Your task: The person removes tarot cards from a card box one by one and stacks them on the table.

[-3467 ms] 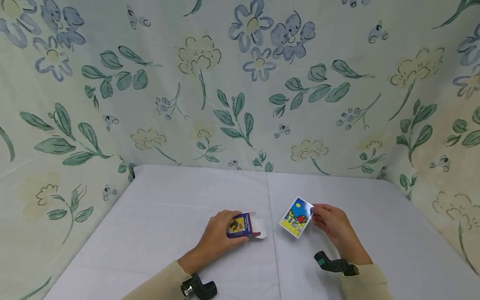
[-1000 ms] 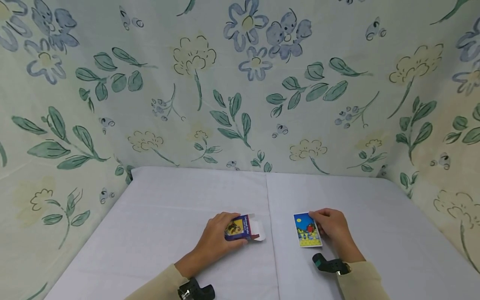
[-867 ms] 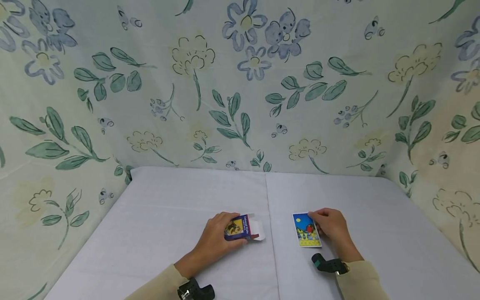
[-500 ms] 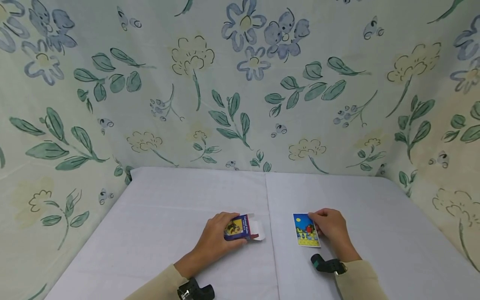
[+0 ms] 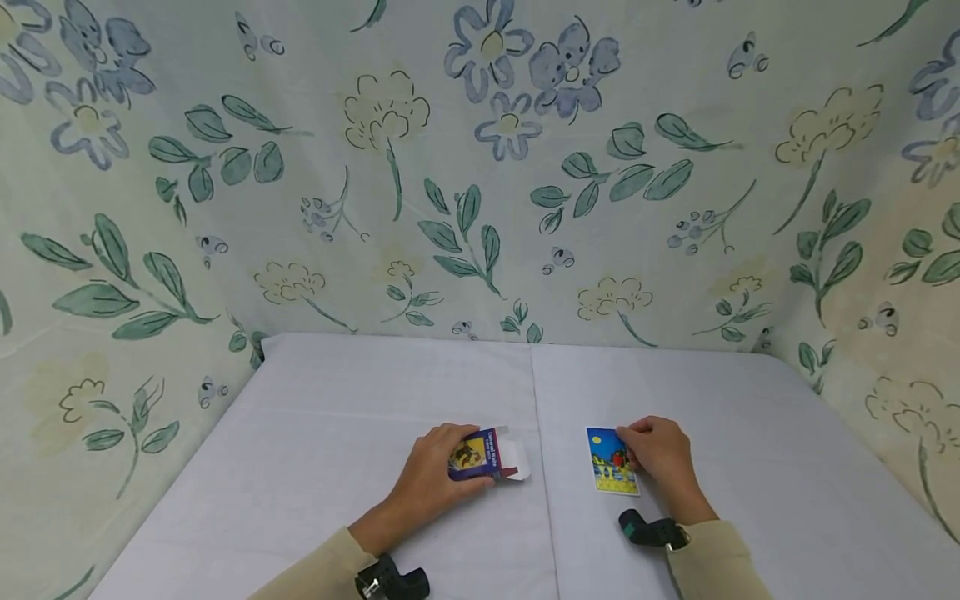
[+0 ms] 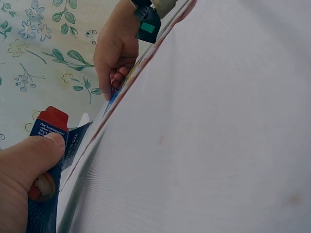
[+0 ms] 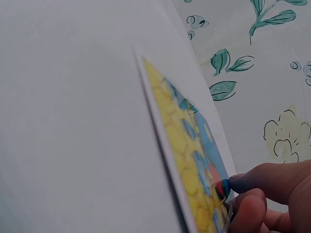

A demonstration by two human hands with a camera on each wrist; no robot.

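Note:
In the head view my left hand (image 5: 431, 475) grips a small card box (image 5: 474, 455), dark blue and yellow, its white end flap open toward the right. The thumb lies along the near side, and the fingers reach over the far side. To the right, my right hand (image 5: 663, 454) pinches a picture card (image 5: 613, 462) by its right edge near the top. This card has a blue sky, a yellow disc, a red patch and a yellow lower part. A dark line runs under its edge in the right wrist view; whether it touches the cloth I cannot tell.
A white cloth (image 5: 360, 392) with a fold line down its middle covers the table. Behind and at both sides hangs a floral curtain (image 5: 480, 167). Each wrist carries a black camera mount, such as the right one (image 5: 651, 530).
Since the earliest frame the card has turned from tilted to nearly straight and moved right and toward me. Over the last second it barely shifts. The left hand keeps the box in place.

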